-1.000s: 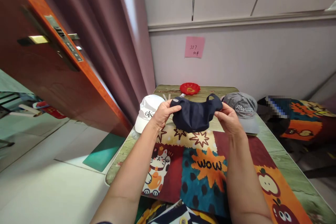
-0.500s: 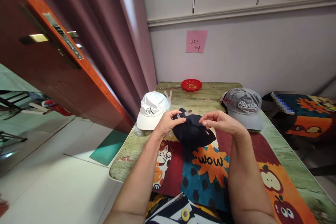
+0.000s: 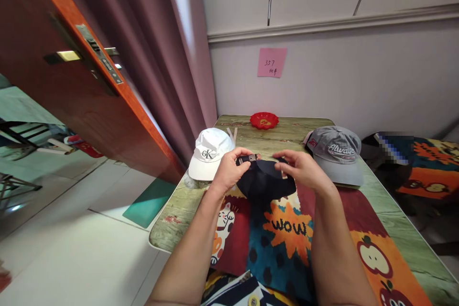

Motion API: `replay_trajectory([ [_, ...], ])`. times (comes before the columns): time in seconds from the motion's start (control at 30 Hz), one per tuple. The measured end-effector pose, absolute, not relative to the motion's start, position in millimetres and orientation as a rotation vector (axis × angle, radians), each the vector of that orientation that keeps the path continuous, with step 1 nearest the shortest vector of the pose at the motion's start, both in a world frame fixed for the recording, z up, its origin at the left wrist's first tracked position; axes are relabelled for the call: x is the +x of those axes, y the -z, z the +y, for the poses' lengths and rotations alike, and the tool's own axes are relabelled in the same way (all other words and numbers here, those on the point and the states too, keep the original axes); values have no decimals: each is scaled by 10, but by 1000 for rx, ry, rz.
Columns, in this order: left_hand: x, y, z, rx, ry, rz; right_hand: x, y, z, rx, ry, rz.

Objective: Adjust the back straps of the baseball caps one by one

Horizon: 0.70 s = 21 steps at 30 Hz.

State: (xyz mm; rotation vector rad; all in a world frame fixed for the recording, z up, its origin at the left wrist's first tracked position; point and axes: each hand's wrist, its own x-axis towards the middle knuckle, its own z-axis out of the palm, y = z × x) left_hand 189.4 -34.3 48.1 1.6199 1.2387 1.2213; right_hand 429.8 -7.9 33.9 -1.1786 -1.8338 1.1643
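A dark navy, nearly black cap [image 3: 265,184] is held between my two hands above the middle of the patterned mat. My left hand [image 3: 231,168] pinches its strap [image 3: 251,158], where a small metal buckle shows beside the thumb. At the cap's right edge, my right hand [image 3: 299,167] has thumb and fingers around a dark part of it; the exact grip is partly hidden. A white cap [image 3: 211,150] with dark letters sits left of my left hand. Beyond my right hand lies a grey cap [image 3: 337,153] with white lettering.
A red scalloped dish [image 3: 264,120] stands at the table's far end. The colourful mat [image 3: 268,263] covers the near part of the wood-patterned table [image 3: 172,229]. An orange-edged door [image 3: 139,138] stands at the left, and a pink note [image 3: 271,62] is on the wall.
The strap with its buckle now lies straighter across the cap's top, by my left fingers. My right thumb and fingers have parted slightly at the cap's edge. The camera view has shifted a little.
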Motion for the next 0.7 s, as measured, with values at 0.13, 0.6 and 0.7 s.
replay_trajectory([
  [0.13,1936,-507,-379,1680,-1236,1290,4175,-401,-91,-994,-1180,-1427],
  [0.6,1981,-531,-396,2011,-1200,1410,4044,-510,-183,-880,-1340,-1227],
  [0.7,1951,-556,-394,2229,-1102,1495,4020,-524,-196,-883,-1371,-1228],
])
